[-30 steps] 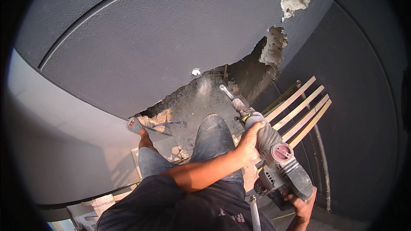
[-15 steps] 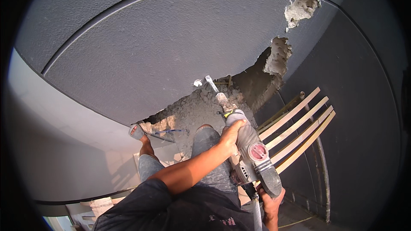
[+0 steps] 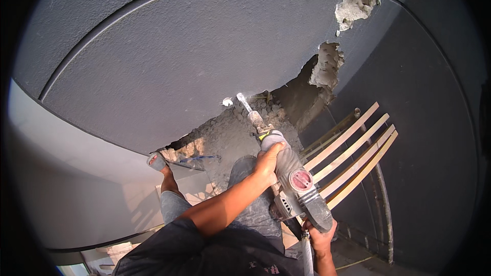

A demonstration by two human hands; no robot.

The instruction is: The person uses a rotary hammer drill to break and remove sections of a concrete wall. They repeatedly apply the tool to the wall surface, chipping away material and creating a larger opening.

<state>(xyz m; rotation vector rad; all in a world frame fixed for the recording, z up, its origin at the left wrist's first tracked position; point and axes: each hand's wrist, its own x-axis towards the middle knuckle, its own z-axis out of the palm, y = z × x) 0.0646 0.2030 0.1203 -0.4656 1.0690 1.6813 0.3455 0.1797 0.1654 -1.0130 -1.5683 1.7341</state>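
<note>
A dusty grey demolition hammer slants up and to the left across the middle of the view. My left hand is wrapped round its body behind the collar. At its rear end my right hand grips the handle, partly hidden by the housing. The flat chisel bit reaches the broken lower edge of the dark grey wall, beside a small white chipped spot. Whether the tip presses on the wall, I cannot tell.
Broken rubble lies beneath the ragged opening. Two more broken patches, a lower one and an upper one, mark the wall at the upper right. Wooden slats and a metal pole stand right. My sandalled foot is at left.
The hammer and both hands have shifted slightly left in view, as has the whole scene. The bit stays at the wall's broken edge, and both hands keep their hold.
</note>
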